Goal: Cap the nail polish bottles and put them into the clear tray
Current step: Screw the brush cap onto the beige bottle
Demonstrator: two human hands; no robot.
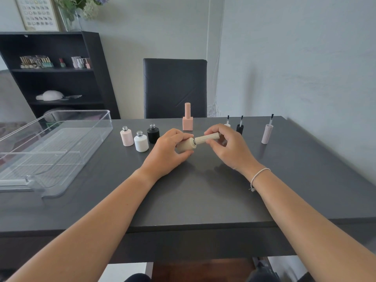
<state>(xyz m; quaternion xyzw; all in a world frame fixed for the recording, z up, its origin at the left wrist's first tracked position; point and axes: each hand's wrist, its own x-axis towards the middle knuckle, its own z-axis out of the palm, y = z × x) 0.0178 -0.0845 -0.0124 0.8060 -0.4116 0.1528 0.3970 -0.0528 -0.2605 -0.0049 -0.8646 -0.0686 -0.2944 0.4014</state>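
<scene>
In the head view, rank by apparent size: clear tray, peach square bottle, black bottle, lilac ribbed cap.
1. clear tray
2. peach square bottle
3. lilac ribbed cap
4. black bottle

The last two look alike; order unsure.

The table [203,190] had a matt, dark grey top, smooth with a faint sheen. The clear tray [61,139] was glossy transparent plastic with a ribbed floor. The beige bottle [186,146] looked matt, and its beige cap [207,137] was ribbed lengthwise. The open bottles, pink [127,139], white [141,143] and black [153,135], had matt bodies and shiny threaded necks, possibly metal. The chair [175,88] looked like smooth dark leather.
</scene>
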